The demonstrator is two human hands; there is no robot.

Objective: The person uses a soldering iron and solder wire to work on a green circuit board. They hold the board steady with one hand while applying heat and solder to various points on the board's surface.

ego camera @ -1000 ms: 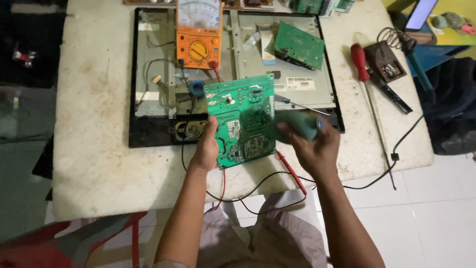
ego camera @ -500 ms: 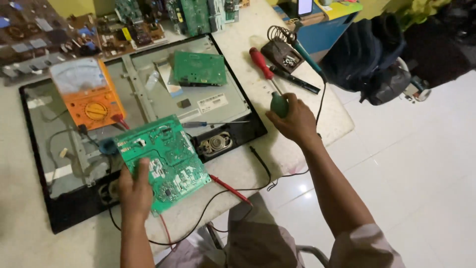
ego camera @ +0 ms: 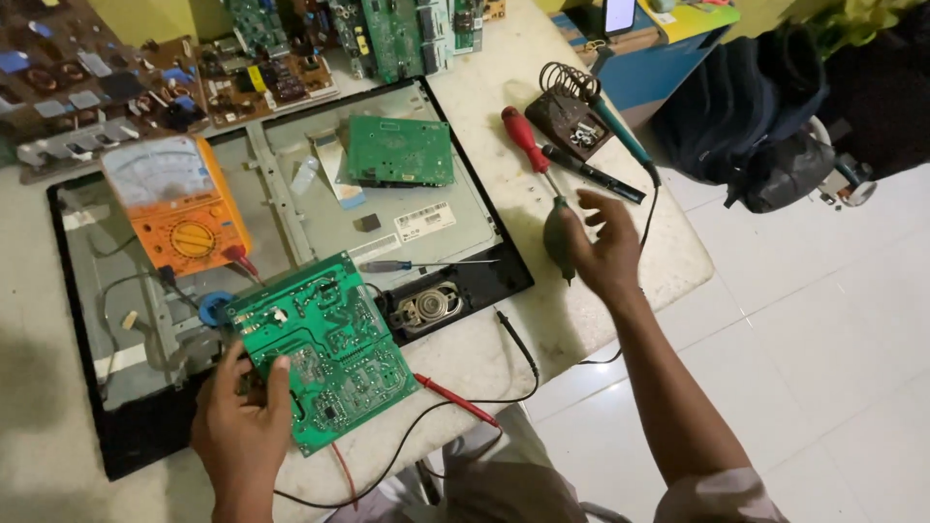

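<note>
I held one green circuit board [ego camera: 325,349] in my left hand [ego camera: 242,426], thumb [ego camera: 278,383] pressed on its solder side and fingers curled under its near edge. The board was flat, rectangular, speckled with shiny solder points and pale traces, and it sat tilted over the near corner of the opened black panel [ego camera: 116,446]. My right hand [ego camera: 605,252] hung just beside one dark green rubber bulb [ego camera: 558,237] lying on the table [ego camera: 581,320]; the fingers were spread wide and gripped nothing, though I could not tell whether the palm brushed the bulb.

Inside the panel lay one second green board [ego camera: 399,150], smaller and squarish, on the grey sheet metal. One orange meter [ego camera: 179,208] with a pale dial face and a round knob rested on the panel's left part. Two probes lay near me: one red [ego camera: 455,399], one black [ego camera: 516,339], both thin, stiff and trailing black leads. I counted two screwdrivers: a slim one with a blue handle [ego camera: 417,264] on the panel and a bigger one with a red handle [ego camera: 528,140] on the table. One oval speaker [ego camera: 428,305] with a metallic centre sat in the panel's near edge. One soldering iron [ego camera: 620,136] with a teal grip rested in a coiled wire stand.
</note>
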